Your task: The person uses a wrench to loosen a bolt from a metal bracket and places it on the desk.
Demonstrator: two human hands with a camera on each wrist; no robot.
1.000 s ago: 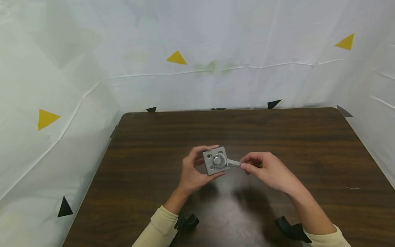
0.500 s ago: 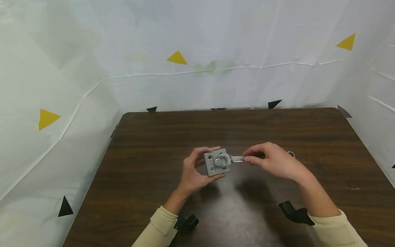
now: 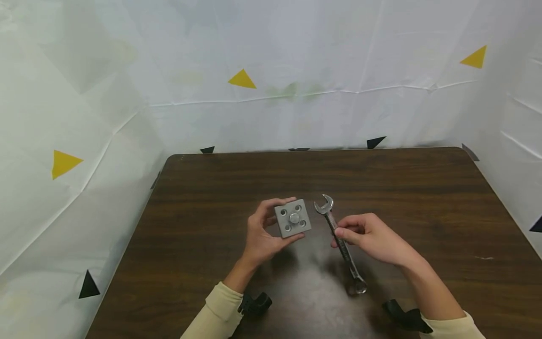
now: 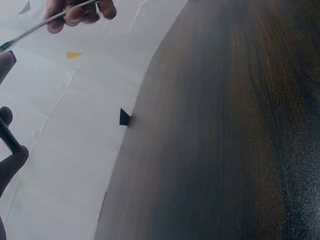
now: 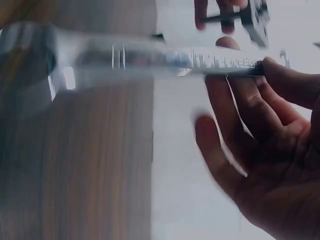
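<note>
My left hand (image 3: 260, 235) grips a small grey square plate (image 3: 292, 218) with a hole in each corner and a bolt head (image 3: 294, 217) at its middle, above the dark wooden table (image 3: 211, 207). The bolt's threaded shank (image 4: 9, 134) shows by my left fingers in the left wrist view. My right hand (image 3: 372, 240) pinches a silver combination wrench (image 3: 340, 242) by its shaft, open end pointing away, just right of the plate and apart from it. In the right wrist view the wrench (image 5: 165, 59) lies blurred across my fingertips, and the plate (image 5: 256, 17) shows beyond it.
White sheeting with yellow triangles (image 3: 242, 79) and black triangles walls in the table on three sides. Black wrist mounts (image 3: 255, 303) show near the table's front edge.
My right hand has pulled the wrench off the bolt head and swung it so its shaft runs toward me. The left hand still holds the plate.
</note>
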